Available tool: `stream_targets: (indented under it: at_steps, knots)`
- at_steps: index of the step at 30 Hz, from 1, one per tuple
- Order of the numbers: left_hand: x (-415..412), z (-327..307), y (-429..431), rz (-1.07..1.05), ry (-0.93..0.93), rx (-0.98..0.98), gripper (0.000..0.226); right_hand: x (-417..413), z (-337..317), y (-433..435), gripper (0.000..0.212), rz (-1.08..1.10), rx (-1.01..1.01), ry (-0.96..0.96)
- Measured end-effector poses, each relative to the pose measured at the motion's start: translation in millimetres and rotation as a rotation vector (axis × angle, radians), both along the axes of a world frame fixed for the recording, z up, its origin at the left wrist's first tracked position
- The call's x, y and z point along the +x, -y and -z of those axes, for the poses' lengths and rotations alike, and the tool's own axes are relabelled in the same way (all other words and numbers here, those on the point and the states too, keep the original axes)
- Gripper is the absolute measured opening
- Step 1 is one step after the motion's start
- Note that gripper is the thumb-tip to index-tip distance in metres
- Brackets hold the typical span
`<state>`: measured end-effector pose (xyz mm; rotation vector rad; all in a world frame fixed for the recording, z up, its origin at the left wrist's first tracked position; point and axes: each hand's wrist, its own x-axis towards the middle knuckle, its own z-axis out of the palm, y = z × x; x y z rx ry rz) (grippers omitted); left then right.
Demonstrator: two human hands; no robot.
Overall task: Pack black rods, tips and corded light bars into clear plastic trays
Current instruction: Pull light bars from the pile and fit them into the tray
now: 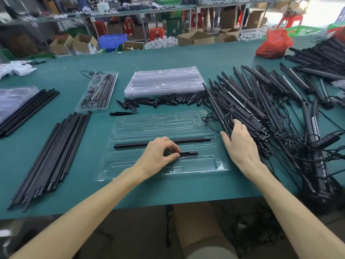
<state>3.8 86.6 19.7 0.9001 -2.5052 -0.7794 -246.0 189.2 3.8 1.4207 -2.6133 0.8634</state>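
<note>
Tray: the clear tray (197, 166) lies on the green table (168, 58), directly ahead and between both hands.
Long rod: the long rod (186, 140) is seated in a lengthwise channel of the tray, just beyond the left hand.
Left hand: the left hand (158, 154) is curled, with thumb and forefinger pinched on a short black piece (190, 153). The piece lies in the next channel, on the nearer side of the long rod.
Right hand: the right hand (239, 144) is laid on the near ends of the corded light bars (261, 101), just right of the tray. The fingers are bent over the bars and the thumb is spread toward the tray. Whether a bar is actually clasped cannot be told.
Risk, seating: if the short black piece is released before it is pressed home, it may be left riding on the channel rim.
Risk, cords: the cords (280, 146) are tangled through the pile. If one bar is pulled, neighbouring bars are likely to be dragged along or a cord snagged.
Risk, tray shift: the tray appears thin and is steadied only by the left hand. A trailing cord could slide it and unseat the long rod.
Risk, tips: the loose tips (168, 101) lie just beyond the tray and could be scattered by a bar swung across them.
</note>
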Motion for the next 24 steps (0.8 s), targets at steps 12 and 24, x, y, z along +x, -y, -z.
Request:
stream_targets:
  at_steps: [12, 24]
  knots:
    - [-15.9, -12.8, -13.8, -0.073, -0.142, -0.071, 0.018, 8.6, -25.5, -15.9, 0.054, -0.068, -0.346, 0.219]
    - [-79.8, -47.5, -54.7, 0.054, -0.329, 0.629, 0.038, 53.5, -50.9, 1.3, 0.044, -0.067, -0.687, 0.942]
